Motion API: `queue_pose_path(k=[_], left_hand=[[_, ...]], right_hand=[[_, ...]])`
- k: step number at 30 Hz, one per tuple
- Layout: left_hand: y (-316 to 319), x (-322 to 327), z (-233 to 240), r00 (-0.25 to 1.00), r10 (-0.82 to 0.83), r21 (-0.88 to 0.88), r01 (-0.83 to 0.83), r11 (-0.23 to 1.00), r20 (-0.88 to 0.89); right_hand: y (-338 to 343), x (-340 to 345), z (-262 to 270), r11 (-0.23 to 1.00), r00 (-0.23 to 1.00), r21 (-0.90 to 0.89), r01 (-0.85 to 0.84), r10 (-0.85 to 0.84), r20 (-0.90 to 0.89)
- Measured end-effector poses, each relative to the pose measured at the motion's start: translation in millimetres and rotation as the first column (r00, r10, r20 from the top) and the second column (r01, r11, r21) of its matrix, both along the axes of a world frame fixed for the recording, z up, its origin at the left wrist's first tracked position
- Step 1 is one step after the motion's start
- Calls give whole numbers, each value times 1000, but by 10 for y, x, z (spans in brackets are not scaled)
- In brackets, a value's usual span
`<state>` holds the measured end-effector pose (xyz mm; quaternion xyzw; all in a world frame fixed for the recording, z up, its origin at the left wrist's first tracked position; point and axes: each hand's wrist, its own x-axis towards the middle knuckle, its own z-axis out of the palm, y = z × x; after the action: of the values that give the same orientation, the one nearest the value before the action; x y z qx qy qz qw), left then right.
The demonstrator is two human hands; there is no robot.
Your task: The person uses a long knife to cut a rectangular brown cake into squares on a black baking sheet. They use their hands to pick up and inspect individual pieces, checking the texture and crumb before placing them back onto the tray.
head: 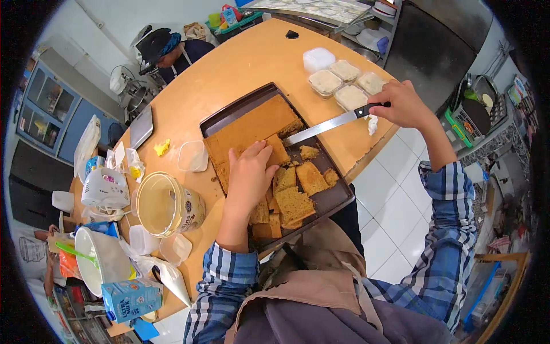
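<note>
A large slab of brown sponge cake lies in a dark baking tray. My right hand grips the black handle of a serrated bread knife; the blade's tip end is at the cut edge of the slab. My left hand rests on the cake with its fingers spread, beside a partly separated piece. Cut cake pieces and crumbs fill the near right part of the tray. The palm and wrist hide some of the cake beneath them.
Filled clear tubs stand right of the tray beyond the knife. To the left are a plastic bucket, a hand mixer, a white bowl, a piping bag and a milk carton. A person works across the table.
</note>
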<state>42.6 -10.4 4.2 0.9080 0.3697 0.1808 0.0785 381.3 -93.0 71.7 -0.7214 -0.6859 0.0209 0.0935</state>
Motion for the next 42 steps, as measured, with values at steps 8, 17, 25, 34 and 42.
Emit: queue_pose_path(k=[8,17,25,34,42], left_hand=[[19,-5,-26,1000,3,8,-3,1000,7],[38,-16,-35,1000,-3,-6,3,1000,13],[17,-16,-17,1000,11,-15,-11,1000,21],[16,-15,3,1000,1,-30,-1,1000,2],[36,-19,-31,1000,-4,-26,4,1000,9]], right_hand=[[-54,88,81,1000,998,-29,9,-7,59],[219,161,-111,968,990,-248,-31,-5,-143],[278,87,-330,970,946,-236,-50,-30,-323],[120,260,-423,995,926,-58,-83,55,-372],[11,68,-180,998,981,2,-66,66,-184]])
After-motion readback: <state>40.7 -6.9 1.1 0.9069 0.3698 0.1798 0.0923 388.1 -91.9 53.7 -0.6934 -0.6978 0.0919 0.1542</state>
